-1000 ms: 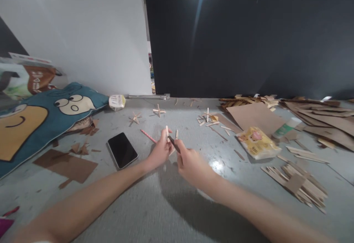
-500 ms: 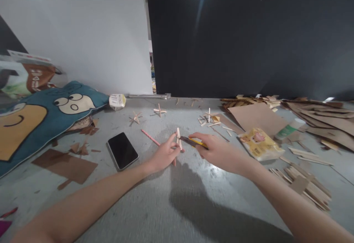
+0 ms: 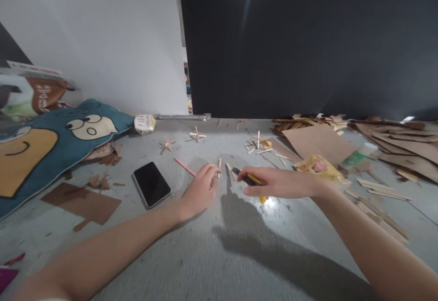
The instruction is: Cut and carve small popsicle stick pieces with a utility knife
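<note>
My left hand [image 3: 201, 187] rests low over the table with its fingers curled, the fingertips at a short wooden stick [image 3: 219, 166]. The thumb side is partly hidden, so the exact grip is hard to see. A second wooden stick [image 3: 229, 170] lies slanted just to the right, apart from the first. My right hand [image 3: 273, 181] is wrapped round a yellow and black utility knife [image 3: 253, 180], its front end pointing left toward the second stick. A pink patterned pencil-like rod [image 3: 184, 166] lies behind my left hand, its near end hidden by that hand.
A phone [image 3: 152, 185] lies left of my left hand. Small crossed-stick pieces [image 3: 197, 135] stand farther back. A yellow packet [image 3: 320, 169], a glue stick [image 3: 358, 155] and cardboard sheets [image 3: 316, 142] are at right. A blue cushion [image 3: 85, 132] and cardboard scraps [image 3: 82, 202] occupy the left.
The sticks that were together in my left hand are now two separate pieces. My left hand has turned over and lowered; my right hand has drawn the knife slightly right.
</note>
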Demonstrator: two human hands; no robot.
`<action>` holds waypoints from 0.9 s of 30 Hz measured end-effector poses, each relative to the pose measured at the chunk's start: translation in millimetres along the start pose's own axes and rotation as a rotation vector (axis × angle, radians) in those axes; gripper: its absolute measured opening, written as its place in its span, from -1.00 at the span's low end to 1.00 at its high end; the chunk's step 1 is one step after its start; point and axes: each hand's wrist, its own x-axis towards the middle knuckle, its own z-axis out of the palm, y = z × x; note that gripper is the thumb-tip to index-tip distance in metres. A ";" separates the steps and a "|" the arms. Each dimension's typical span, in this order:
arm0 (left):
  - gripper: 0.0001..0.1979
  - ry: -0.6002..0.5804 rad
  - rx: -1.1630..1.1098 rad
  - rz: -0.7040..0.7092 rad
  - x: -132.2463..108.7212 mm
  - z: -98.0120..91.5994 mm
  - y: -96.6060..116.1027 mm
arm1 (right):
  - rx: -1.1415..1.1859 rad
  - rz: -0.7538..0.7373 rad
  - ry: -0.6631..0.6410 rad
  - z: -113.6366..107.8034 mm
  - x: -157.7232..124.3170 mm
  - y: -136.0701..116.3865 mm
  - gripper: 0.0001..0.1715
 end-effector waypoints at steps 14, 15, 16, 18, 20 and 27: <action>-0.60 -0.289 0.156 0.083 -1.3 2.3 0.0 | -0.213 -0.117 0.214 11.0 12.3 14.1 -0.58; -0.61 -0.299 0.160 0.100 -1.6 2.9 -0.8 | -0.248 -0.107 0.275 15.0 16.9 18.3 -0.65; -0.62 -0.309 0.162 0.117 -1.7 3.4 -1.7 | -0.271 -0.107 0.351 19.9 21.7 23.3 -0.73; -0.62 -0.321 0.158 0.140 -2.1 3.7 -2.9 | -0.261 -0.157 0.540 32.0 31.2 35.6 -0.75; -0.62 -0.329 0.153 0.138 -2.7 2.9 -2.9 | -0.184 -0.185 0.707 45.5 38.9 49.3 -0.70; -0.60 -0.346 0.252 0.147 -7.7 -2.1 1.8 | 0.219 -0.167 1.007 75.5 47.3 69.5 -0.58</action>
